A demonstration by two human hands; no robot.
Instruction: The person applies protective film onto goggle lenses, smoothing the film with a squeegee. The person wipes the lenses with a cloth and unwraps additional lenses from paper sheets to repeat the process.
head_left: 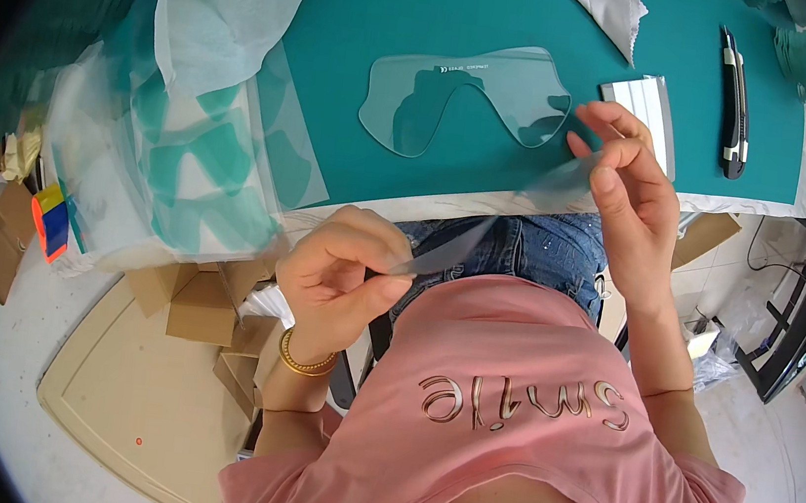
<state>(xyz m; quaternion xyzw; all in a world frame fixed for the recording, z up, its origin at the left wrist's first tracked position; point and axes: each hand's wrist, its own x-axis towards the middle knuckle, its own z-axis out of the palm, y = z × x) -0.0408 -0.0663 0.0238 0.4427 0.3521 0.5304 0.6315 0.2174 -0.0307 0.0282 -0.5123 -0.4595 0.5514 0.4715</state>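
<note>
A thin, clear strip of film (558, 182) stretches between my two hands, held above my lap by the table's front edge. My left hand (346, 270), with a gold bangle at its wrist, is closed and pinches the film's left end between thumb and fingers. The right end is pinched between thumb and index finger of my right hand (634, 184), whose other fingers are curled loosely. Just beyond the film, a clear one-piece goggle lens (406, 93) with a nose notch lies flat on the green mat (350, 17).
At the left are plastic sheets (288, 129) with lens-shaped pieces and a white cloth (232, 4). Right of the lens lie a white, grey-edged pad (662, 117) and a black utility knife (734, 110). Another white cloth (605, 1) lies farther back. Cardboard boxes (203, 306) stand below left.
</note>
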